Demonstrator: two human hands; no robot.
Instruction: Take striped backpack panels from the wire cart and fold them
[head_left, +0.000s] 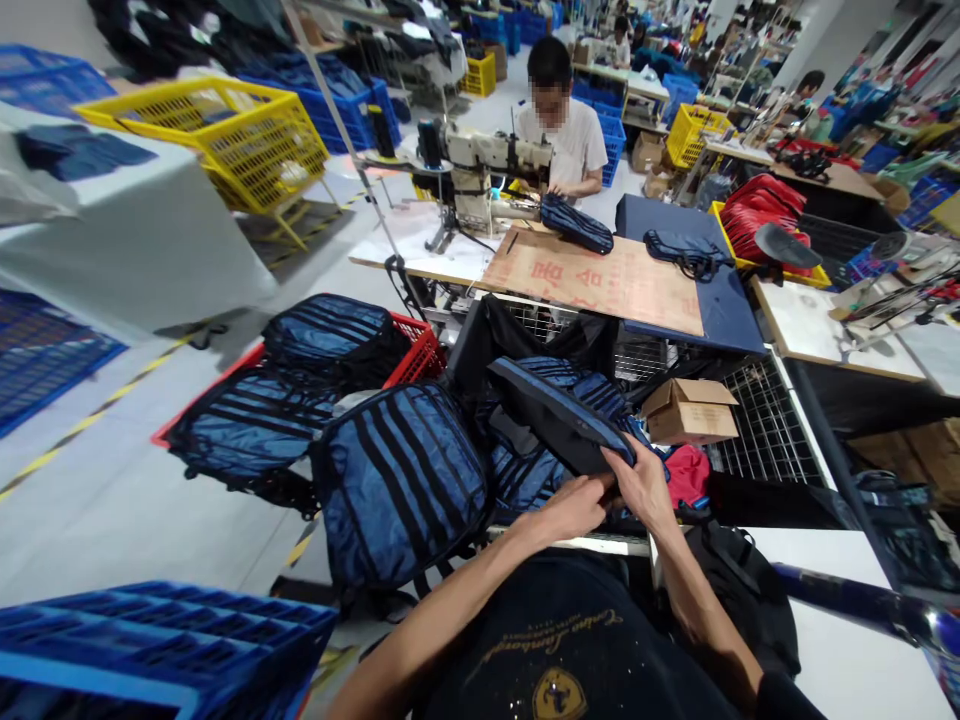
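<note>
Both my hands are on a dark blue and black bag panel point(559, 415) that slants up and away to the left. My right hand point(637, 475) pinches its blue-edged near end, thumb on top. Just left of it, my left hand point(577, 508) is closed at the panel's lower edge; its fingertips are partly hidden. Below the panel, more blue striped bag pieces point(525, 475) lie in a bin lined with black cloth. To the left stands a blue backpack point(405, 480) with black straps, close to my left forearm.
A red crate point(420, 350) holds several blue backpacks at left. A cardboard box point(691, 412) and red cloth point(686, 474) sit right of the panel. Ahead, a person point(574, 140) works at a sewing machine point(480, 165). A blue crate point(165, 640) is at lower left.
</note>
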